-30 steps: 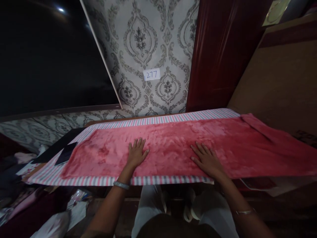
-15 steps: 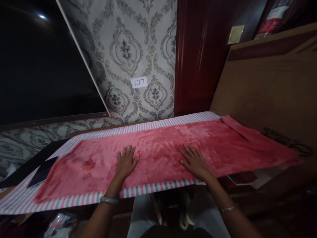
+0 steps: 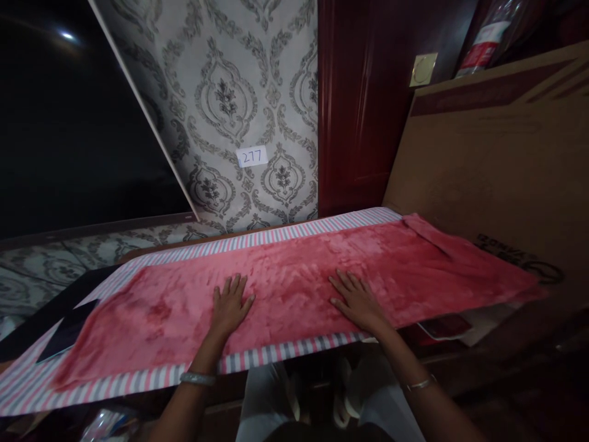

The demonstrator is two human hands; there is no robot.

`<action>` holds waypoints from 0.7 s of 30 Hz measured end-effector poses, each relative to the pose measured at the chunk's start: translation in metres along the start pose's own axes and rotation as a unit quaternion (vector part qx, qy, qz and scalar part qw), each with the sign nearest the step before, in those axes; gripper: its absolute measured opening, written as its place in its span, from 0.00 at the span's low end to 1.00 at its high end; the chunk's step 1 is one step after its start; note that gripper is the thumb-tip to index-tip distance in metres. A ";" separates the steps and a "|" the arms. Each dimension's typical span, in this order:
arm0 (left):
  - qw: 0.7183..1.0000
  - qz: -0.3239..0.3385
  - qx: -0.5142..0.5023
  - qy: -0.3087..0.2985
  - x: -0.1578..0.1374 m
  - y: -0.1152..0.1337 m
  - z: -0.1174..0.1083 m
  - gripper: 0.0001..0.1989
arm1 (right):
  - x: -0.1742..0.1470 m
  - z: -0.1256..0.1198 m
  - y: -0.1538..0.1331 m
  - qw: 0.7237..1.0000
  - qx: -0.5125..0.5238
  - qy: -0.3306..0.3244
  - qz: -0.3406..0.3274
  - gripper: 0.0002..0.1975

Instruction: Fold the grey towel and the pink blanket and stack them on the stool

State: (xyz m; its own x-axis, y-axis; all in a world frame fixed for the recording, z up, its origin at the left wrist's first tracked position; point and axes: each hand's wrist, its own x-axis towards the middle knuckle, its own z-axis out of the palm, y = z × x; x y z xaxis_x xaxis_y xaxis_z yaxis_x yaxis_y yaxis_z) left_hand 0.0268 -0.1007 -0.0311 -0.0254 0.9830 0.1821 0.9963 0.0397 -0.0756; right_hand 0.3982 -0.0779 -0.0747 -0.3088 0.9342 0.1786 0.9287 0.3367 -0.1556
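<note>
A long pink plush cloth [image 3: 294, 294] is spread over a striped cloth [image 3: 276, 351] in white, pink and grey, whose borders show along the front, back and left. My left hand [image 3: 230, 305] lies flat on the plush, left of the middle, fingers a little apart. Right of the middle, my right hand [image 3: 358, 302] also rests palm down with its fingers spread. Neither hand grips anything. At its far right the plush has a folded-over strip, and its end reaches past the striped cloth.
A large cardboard box [image 3: 488, 153] leans at the right. To the left hangs a dark screen [image 3: 92, 135]. A dark flat object [image 3: 69, 331] lies at the left end of the striped cloth. A number card [image 3: 252, 156] is on the patterned wall. Below the right end sits a red item [image 3: 446, 325].
The view has shifted slightly, moving the scene a little to the left. Both hands stay flat on the plush cloth in nearly the same places.
</note>
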 end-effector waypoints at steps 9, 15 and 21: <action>1.000 0.001 0.011 -0.009 0.001 0.003 -0.002 0.31 | -0.001 -0.002 0.001 1.000 -0.012 -0.008 0.006 0.33; 1.000 0.001 0.009 -0.006 0.001 0.003 -0.002 0.31 | -0.001 -0.002 0.001 1.000 -0.011 -0.004 0.004 0.33; 1.000 0.002 0.002 -0.005 0.001 0.003 -0.002 0.31 | -0.001 -0.002 0.001 1.000 -0.013 -0.008 0.006 0.32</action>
State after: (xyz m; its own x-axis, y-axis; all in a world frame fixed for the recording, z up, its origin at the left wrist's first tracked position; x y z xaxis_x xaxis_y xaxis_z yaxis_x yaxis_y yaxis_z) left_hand 0.0301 -0.1003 -0.0287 -0.0219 0.9849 0.1717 0.9961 0.0362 -0.0804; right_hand 0.4003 -0.0786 -0.0734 -0.3005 0.9402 0.1605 0.9374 0.3222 -0.1321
